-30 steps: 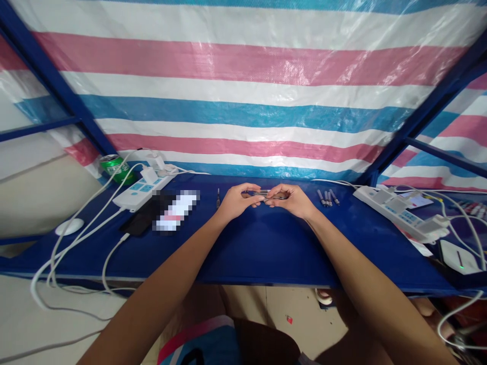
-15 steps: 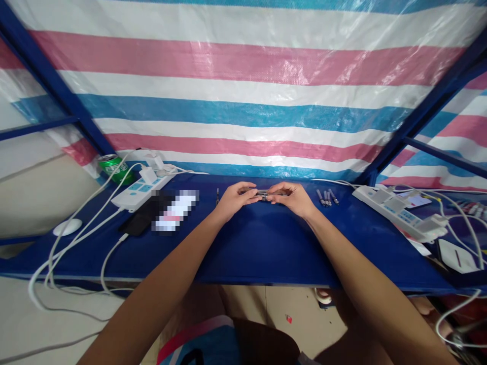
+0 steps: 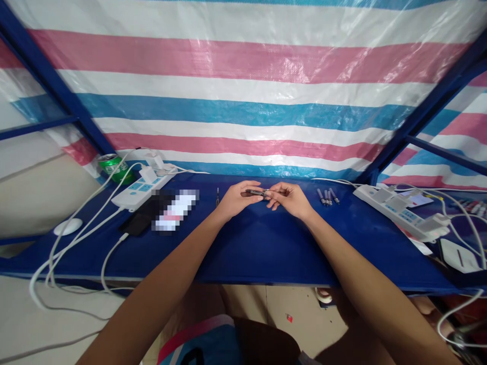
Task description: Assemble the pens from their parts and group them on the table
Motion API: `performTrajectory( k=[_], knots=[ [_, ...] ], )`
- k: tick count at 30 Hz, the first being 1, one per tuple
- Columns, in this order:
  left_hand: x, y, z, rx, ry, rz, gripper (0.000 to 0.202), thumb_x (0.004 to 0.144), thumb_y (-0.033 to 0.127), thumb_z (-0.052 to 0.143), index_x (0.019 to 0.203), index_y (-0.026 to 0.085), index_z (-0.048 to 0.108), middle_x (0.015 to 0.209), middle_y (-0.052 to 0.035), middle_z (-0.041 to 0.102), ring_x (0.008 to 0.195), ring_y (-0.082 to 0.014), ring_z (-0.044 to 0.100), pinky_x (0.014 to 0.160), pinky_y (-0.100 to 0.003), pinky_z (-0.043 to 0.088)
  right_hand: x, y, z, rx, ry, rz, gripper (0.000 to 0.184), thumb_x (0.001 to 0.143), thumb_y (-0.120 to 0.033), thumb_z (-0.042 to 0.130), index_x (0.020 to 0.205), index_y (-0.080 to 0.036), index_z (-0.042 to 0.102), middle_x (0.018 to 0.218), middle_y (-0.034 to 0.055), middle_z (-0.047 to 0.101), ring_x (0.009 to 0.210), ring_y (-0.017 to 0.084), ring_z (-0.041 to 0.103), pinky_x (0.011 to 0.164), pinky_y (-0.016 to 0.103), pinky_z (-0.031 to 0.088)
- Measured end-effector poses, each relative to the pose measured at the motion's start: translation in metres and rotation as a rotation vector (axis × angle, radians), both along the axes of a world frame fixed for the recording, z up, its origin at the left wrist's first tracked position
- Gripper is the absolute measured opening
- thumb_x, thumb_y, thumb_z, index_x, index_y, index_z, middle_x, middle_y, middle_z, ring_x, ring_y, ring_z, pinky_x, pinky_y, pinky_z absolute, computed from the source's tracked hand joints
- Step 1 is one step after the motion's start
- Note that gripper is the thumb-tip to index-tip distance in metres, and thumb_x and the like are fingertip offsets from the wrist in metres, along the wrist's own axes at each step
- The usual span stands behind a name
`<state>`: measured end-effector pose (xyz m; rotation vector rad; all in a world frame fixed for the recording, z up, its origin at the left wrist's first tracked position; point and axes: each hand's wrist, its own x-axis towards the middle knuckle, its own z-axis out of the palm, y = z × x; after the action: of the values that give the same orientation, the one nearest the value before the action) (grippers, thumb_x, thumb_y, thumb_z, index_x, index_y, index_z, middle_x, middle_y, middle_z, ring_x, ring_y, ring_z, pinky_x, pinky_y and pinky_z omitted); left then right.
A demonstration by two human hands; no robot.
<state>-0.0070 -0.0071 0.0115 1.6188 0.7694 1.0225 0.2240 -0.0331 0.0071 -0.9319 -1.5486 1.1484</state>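
Reading my feed from left to right, a green drink can (image 3: 113, 167) stands just past the far end of a white power strip (image 3: 142, 191), and white cables (image 3: 87, 229) trail from the strip across the blue table (image 3: 266, 258). A black phone (image 3: 135, 225) lies beside the strip, partly hidden by a blurred patch. Next, a small pen-like part (image 3: 217, 196) lies on its own. My left hand (image 3: 238, 200) is closed in a pinch on a slim dark metal part (image 3: 255, 192), which sits between both hands near the table's far edge. The right hand (image 3: 289, 199) curls its fingertips (image 3: 271, 194) in at that part's right end; I cannot tell whether they grip it. Farther right lie several small pen-like parts (image 3: 327, 196), then a second power strip (image 3: 395, 212) and a white plastic box (image 3: 456, 256).
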Motion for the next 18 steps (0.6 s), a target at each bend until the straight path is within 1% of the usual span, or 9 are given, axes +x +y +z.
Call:
performTrajectory(
  k=[2,4,6,8,10,12,14,16,18],
  knots=[
    [0.0006,0.0010,-0.0001,-0.016,0.015,0.039,0.054,0.088,0.050,0.081,0.129,0.017,0.070,0.124,-0.0149,0.077,0.103,-0.0239,0.076,0.085,-0.035,0.061,0.0024,0.0009,0.0015,-0.002,0.015,-0.015,0.051,0.078,-0.064,0.086,0.097,-0.019,0.071,0.081,0.0068,0.079,0.068,0.022,0.078,0.060,0.035,0.065],
    [-0.0007,0.0022,-0.0002,-0.014,0.077,0.081,0.050,0.095,0.057,0.070,0.123,0.016,0.074,0.111,-0.0139,0.080,0.090,-0.0219,0.076,0.076,-0.033,0.061,0.0038,0.0012,0.0023,-0.008,0.016,-0.020,0.052,0.077,-0.064,0.087,0.096,-0.019,0.071,0.082,0.0069,0.079,0.069,0.022,0.078,0.060,0.035,0.066],
    [-0.0032,0.0029,0.0006,0.011,0.137,0.082,0.046,0.095,0.057,0.069,0.115,0.016,0.077,0.099,-0.0114,0.080,0.082,-0.0201,0.074,0.072,-0.032,0.060,0.0047,0.0013,0.0024,-0.015,0.012,-0.018,0.052,0.076,-0.064,0.087,0.096,-0.018,0.071,0.083,0.0073,0.080,0.069,0.023,0.078,0.061,0.035,0.066],
    [-0.0051,0.0026,0.0022,0.037,0.145,0.060,0.041,0.090,0.051,0.077,0.113,0.017,0.077,0.100,-0.0104,0.081,0.083,-0.0197,0.074,0.073,-0.032,0.059,0.0057,0.0013,0.0023,-0.023,0.007,-0.015,0.053,0.076,-0.065,0.087,0.096,-0.018,0.072,0.080,0.0073,0.079,0.068,0.022,0.078,0.063,0.035,0.066],
    [-0.0053,0.0018,0.0040,0.046,0.106,0.049,0.045,0.083,0.044,0.085,0.118,0.018,0.075,0.110,-0.0112,0.080,0.090,-0.0207,0.074,0.075,-0.031,0.059,0.0069,0.0017,0.0024,-0.028,0.011,-0.017,0.054,0.076,-0.065,0.087,0.097,-0.018,0.072,0.079,0.0072,0.079,0.068,0.022,0.078,0.063,0.036,0.067],
    [-0.0043,0.0011,0.0052,0.031,0.072,0.067,0.047,0.083,0.043,0.085,0.121,0.018,0.074,0.116,-0.0121,0.079,0.094,-0.0216,0.075,0.075,-0.031,0.059,0.0079,0.0021,0.0025,-0.027,0.014,-0.016,0.053,0.076,-0.064,0.088,0.097,-0.018,0.072,0.081,0.0074,0.080,0.068,0.022,0.078,0.063,0.036,0.067],
    [-0.0038,0.0009,0.0055,0.008,0.086,0.092,0.043,0.088,0.048,0.079,0.119,0.017,0.075,0.108,-0.0121,0.080,0.088,-0.0212,0.075,0.072,-0.031,0.058,0.0082,0.0023,0.0025,-0.024,0.015,-0.013,0.052,0.076,-0.063,0.088,0.097,-0.018,0.072,0.081,0.0075,0.080,0.069,0.023,0.078,0.063,0.036,0.066],
    [-0.0044,0.0011,0.0053,0.005,0.119,0.092,0.041,0.090,0.050,0.077,0.114,0.017,0.078,0.097,-0.0112,0.080,0.082,-0.0202,0.074,0.070,-0.031,0.057,0.0080,0.0022,0.0024,-0.024,0.006,-0.009,0.051,0.076,-0.062,0.088,0.097,-0.018,0.073,0.080,0.0073,0.080,0.069,0.023,0.078,0.063,0.036,0.066],
    [-0.0059,0.0016,0.0053,0.024,0.111,0.067,0.042,0.087,0.047,0.081,0.116,0.017,0.078,0.101,-0.0112,0.081,0.083,-0.0196,0.073,0.071,-0.030,0.057,0.0075,0.0019,0.0022,-0.026,-0.003,-0.007,0.050,0.076,-0.060,0.089,0.097,-0.018,0.073,0.078,0.0071,0.079,0.068,0.022,0.078,0.063,0.036,0.067]
  ],
)
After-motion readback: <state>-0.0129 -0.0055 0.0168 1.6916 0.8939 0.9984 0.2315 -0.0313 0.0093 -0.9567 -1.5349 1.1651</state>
